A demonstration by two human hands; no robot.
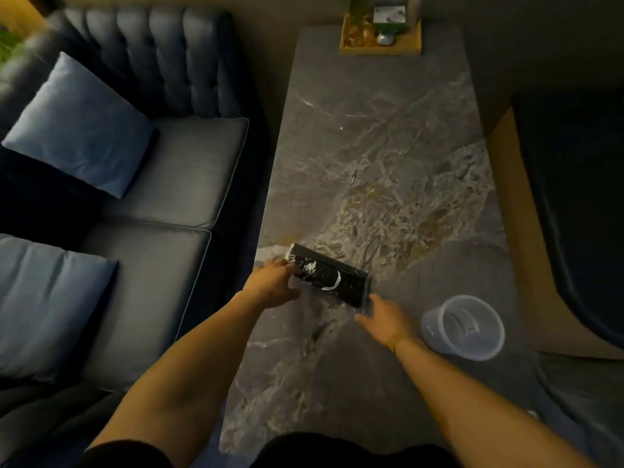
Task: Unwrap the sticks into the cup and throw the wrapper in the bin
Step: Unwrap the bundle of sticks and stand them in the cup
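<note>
A bundle of black sticks (pixel 332 276) in clear shiny wrapper lies slanted near the left edge of the marble table (pixel 381 157). My left hand (pixel 275 282) grips the bundle's upper-left end, where loose wrapper sticks out. My right hand (pixel 380 320) holds the lower-right end, fingers around the wrapper there. A clear plastic cup (pixel 464 327) stands upright on the table just right of my right hand. No bin is in view.
A dark blue sofa (pixel 162 170) with light blue cushions (pixel 81 126) runs along the table's left side. A wooden tray (pixel 381 32) with bottles sits at the table's far end. A dark rug and chair edge (pixel 574 197) lie to the right.
</note>
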